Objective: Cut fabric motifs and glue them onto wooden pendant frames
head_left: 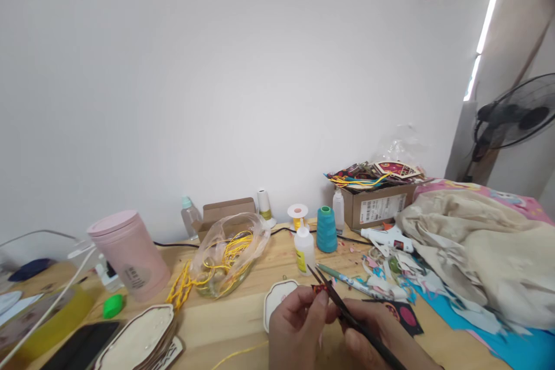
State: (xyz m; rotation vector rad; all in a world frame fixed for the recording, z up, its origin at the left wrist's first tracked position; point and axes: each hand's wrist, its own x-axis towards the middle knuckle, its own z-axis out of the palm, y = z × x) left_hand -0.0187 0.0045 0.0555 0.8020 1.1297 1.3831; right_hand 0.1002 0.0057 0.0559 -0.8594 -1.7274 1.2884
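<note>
Near the bottom centre, my left hand [299, 321] pinches a small dark red patterned piece [319, 288] between thumb and fingers. My right hand [373, 329] is wrapped round dark tweezers [342, 306], whose two tips point up and left, slightly apart, beside that piece. The hands are close together. Behind my left hand lies a white plaque with a scalloped edge [277, 296], partly covered. To the right of my right hand, a dark sheet with pink and red shapes [405, 315] rests on the table.
A glue bottle [304, 251] and a teal thread spool [326, 230] stand behind the hands. Scraps and a glue gun [390, 239] lie right, near cloth [481, 243]. Left are a bag of yellow cord [229, 254], stacked plaques [136, 338], a phone [82, 347] and a pink cup [130, 254].
</note>
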